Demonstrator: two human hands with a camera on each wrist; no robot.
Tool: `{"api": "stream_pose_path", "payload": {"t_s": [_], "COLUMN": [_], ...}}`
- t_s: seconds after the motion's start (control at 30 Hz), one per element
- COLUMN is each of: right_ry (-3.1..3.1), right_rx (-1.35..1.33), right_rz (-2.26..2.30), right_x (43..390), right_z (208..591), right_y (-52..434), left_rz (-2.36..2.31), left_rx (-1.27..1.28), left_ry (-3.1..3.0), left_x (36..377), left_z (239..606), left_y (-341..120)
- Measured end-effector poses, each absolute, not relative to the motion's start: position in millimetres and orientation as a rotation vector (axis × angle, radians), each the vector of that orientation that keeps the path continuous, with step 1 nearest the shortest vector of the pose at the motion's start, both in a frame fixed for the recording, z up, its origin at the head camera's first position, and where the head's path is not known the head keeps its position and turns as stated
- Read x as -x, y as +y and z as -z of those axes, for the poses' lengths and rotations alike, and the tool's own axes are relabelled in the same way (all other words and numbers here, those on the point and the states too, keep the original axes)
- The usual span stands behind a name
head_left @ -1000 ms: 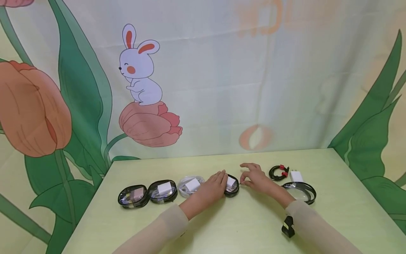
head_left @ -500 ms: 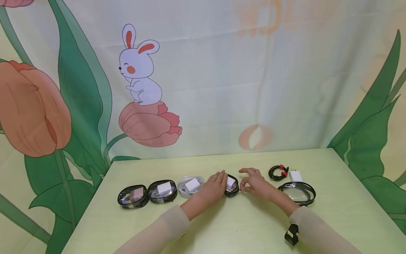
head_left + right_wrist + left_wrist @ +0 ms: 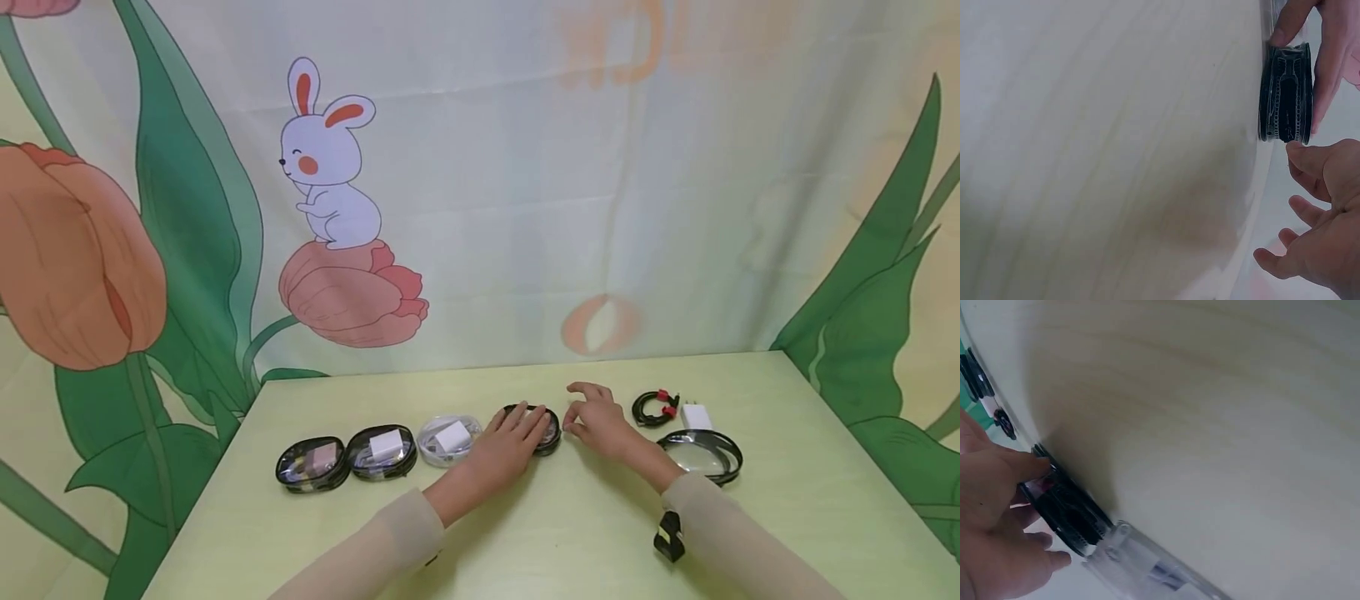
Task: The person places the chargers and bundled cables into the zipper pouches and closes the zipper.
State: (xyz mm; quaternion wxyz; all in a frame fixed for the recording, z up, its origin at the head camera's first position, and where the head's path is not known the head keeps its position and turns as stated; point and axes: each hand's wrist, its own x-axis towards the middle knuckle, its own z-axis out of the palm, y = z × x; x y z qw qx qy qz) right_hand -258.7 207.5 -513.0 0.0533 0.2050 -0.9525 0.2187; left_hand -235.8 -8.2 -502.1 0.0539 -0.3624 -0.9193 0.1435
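Note:
My left hand (image 3: pixel 504 448) holds a small oval clear case with black zipped edging (image 3: pixel 552 442), its fingers spread over the top. In the right wrist view the case (image 3: pixel 1286 97) stands between the left thumb and fingers, with its zipped side facing the camera. My right hand (image 3: pixel 600 427) is at the case's right end, thumb and forefinger pinching at the zip's end; the zipper pull itself is hidden by the fingertips. In the left wrist view, dark contents show inside the case (image 3: pixel 1069 512), and a clear white-edged case (image 3: pixel 1154 565) lies beside it.
Leftward in a row lie a white-edged case (image 3: pixel 433 435) with a white charger, and two black-edged cases (image 3: pixel 397 471) (image 3: pixel 300 486). On the right are a coiled black cable (image 3: pixel 642 410) with red ties, a white charger plug (image 3: pixel 696 417) and another black-edged case (image 3: pixel 738 458).
The left hand's fingers have shifted right over the case, covering the white charger seen in it before. The case has moved slightly back and left. The right hand stays at its right end.

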Motion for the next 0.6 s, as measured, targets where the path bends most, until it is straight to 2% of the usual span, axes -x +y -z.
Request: {"api": "stream_pose_path", "payload": {"t_s": [0.17,0.6], "right_ry": [-2.897,-2.822], "right_rx": [-0.631,-0.705], "right_rz": [-0.655,-0.852], "right_x": [258.6,241.2], "right_z": [513.8,519.8], "right_y": [206.5,200.1], "left_rz": [-0.342,-0.322], "left_rx": [1.162,1.075], "left_ry": [-2.825,-2.824], "left_x": [232.7,228.4], "left_z": [502.6,497.2], "left_y": [-13.2,-8.0]}}
